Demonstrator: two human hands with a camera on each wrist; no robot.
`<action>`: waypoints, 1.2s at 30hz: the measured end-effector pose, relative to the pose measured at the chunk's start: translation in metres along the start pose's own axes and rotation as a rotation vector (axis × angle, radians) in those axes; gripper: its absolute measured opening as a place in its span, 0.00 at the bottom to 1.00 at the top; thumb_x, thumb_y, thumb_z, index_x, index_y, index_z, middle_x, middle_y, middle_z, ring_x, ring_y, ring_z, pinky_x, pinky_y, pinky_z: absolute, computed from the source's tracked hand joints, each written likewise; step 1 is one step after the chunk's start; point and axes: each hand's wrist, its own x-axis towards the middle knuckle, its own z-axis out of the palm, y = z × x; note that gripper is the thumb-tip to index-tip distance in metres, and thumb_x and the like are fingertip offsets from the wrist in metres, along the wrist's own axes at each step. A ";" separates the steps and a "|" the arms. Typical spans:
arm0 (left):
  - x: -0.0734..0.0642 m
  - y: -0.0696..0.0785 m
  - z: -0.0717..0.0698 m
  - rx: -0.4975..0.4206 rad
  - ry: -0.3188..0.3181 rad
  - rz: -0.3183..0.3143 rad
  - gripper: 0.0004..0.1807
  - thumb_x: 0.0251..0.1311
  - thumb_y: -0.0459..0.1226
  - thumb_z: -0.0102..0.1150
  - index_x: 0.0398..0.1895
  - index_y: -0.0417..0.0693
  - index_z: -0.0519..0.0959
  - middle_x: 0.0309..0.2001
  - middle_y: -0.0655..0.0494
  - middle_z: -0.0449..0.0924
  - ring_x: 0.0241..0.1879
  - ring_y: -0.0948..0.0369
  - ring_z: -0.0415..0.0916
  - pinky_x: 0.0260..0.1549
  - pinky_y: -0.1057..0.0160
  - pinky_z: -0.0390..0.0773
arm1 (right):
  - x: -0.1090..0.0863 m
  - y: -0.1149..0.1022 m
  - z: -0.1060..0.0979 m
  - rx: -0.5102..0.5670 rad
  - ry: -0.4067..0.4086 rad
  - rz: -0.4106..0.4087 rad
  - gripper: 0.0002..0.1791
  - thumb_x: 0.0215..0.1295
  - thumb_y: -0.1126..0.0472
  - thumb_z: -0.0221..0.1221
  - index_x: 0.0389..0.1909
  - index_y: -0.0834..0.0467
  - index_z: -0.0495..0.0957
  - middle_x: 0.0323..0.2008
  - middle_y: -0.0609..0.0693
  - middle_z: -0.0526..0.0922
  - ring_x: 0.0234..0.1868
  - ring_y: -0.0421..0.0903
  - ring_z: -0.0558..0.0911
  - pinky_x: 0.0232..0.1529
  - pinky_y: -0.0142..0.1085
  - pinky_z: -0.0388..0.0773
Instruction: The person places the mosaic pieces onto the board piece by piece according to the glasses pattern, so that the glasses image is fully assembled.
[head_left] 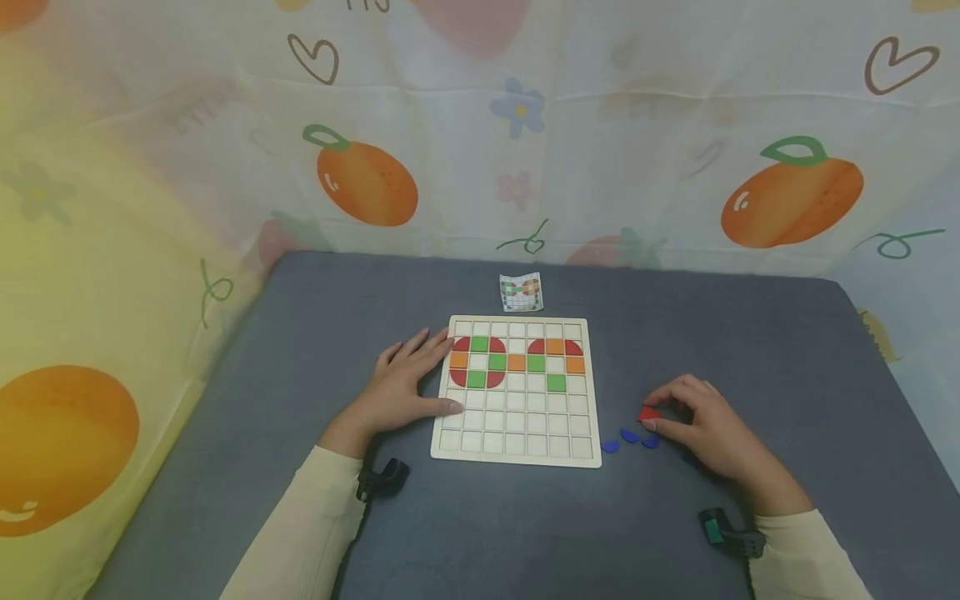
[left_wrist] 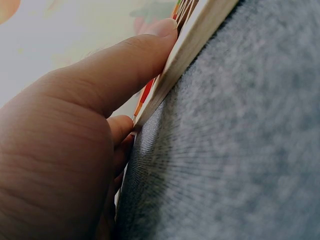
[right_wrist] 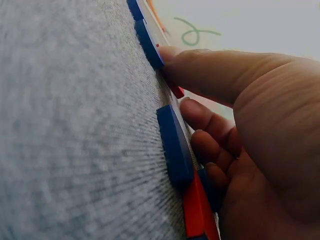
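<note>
A pale wooden grid board (head_left: pixel 516 452) lies on the table with red, green and orange tiles in its upper cells. My left hand (head_left: pixel 397 385) rests at its left side, fingers outstretched and thumb (left_wrist: pixel 135 60) on the rim. To the right of the board my right hand (head_left: pixel 701 421) pinches a red tile (head_left: pixel 648 412) between thumb and fingers, low over the table. Several blue half-round tiles (head_left: pixel 630 436) lie between the board and this hand. In the right wrist view a blue tile (right_wrist: pixel 175 145) and another red tile (right_wrist: pixel 197 205) lie beneath the curled fingers.
Behind the board lies a small pattern card (head_left: pixel 521 292) printed with a coloured grid design. A grey cloth (head_left: pixel 360 300) covers the table. A fruit-printed curtain (head_left: pixel 450 125) hangs along the back and left.
</note>
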 end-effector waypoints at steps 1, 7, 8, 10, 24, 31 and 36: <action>0.000 0.000 0.000 -0.001 0.000 0.000 0.62 0.59 0.68 0.73 0.90 0.57 0.56 0.88 0.64 0.46 0.87 0.53 0.36 0.77 0.37 0.37 | 0.000 -0.001 0.000 0.005 -0.001 0.015 0.11 0.68 0.60 0.77 0.48 0.53 0.88 0.45 0.45 0.82 0.47 0.49 0.75 0.48 0.51 0.71; 0.000 -0.001 0.000 -0.007 0.003 0.008 0.62 0.59 0.68 0.73 0.90 0.57 0.56 0.88 0.64 0.47 0.87 0.53 0.36 0.77 0.38 0.36 | 0.001 -0.008 0.003 0.063 0.027 0.063 0.09 0.70 0.62 0.75 0.47 0.53 0.86 0.40 0.41 0.85 0.40 0.43 0.81 0.43 0.42 0.77; 0.000 -0.001 0.000 -0.008 0.004 0.009 0.62 0.59 0.68 0.73 0.90 0.57 0.56 0.88 0.64 0.47 0.87 0.53 0.36 0.77 0.38 0.36 | 0.001 -0.009 0.005 0.069 0.042 0.055 0.09 0.71 0.63 0.75 0.48 0.53 0.87 0.38 0.40 0.85 0.38 0.42 0.81 0.41 0.40 0.78; 0.000 -0.001 0.000 -0.007 0.005 0.009 0.62 0.59 0.68 0.73 0.90 0.57 0.56 0.88 0.64 0.47 0.87 0.54 0.36 0.77 0.38 0.37 | 0.001 -0.010 0.007 0.083 0.082 0.031 0.10 0.72 0.64 0.74 0.50 0.54 0.88 0.39 0.40 0.86 0.38 0.40 0.82 0.40 0.36 0.77; -0.001 0.001 -0.002 -0.008 0.000 -0.005 0.62 0.58 0.68 0.73 0.90 0.57 0.56 0.88 0.63 0.47 0.87 0.53 0.36 0.78 0.38 0.36 | 0.016 -0.044 0.033 0.199 0.141 0.057 0.15 0.68 0.70 0.74 0.54 0.59 0.88 0.45 0.49 0.88 0.38 0.43 0.87 0.40 0.33 0.80; 0.000 0.000 -0.001 0.001 -0.002 -0.008 0.62 0.58 0.69 0.73 0.90 0.58 0.56 0.88 0.65 0.47 0.87 0.54 0.36 0.78 0.38 0.37 | 0.029 -0.063 0.052 0.362 0.082 0.094 0.16 0.69 0.69 0.74 0.55 0.63 0.86 0.38 0.49 0.89 0.35 0.42 0.91 0.39 0.31 0.82; 0.000 0.001 0.000 0.000 -0.002 -0.013 0.62 0.57 0.69 0.73 0.90 0.58 0.56 0.88 0.65 0.47 0.87 0.54 0.36 0.78 0.38 0.37 | 0.039 -0.077 0.063 0.332 0.106 0.047 0.15 0.68 0.66 0.76 0.53 0.62 0.87 0.34 0.46 0.85 0.31 0.41 0.87 0.34 0.32 0.81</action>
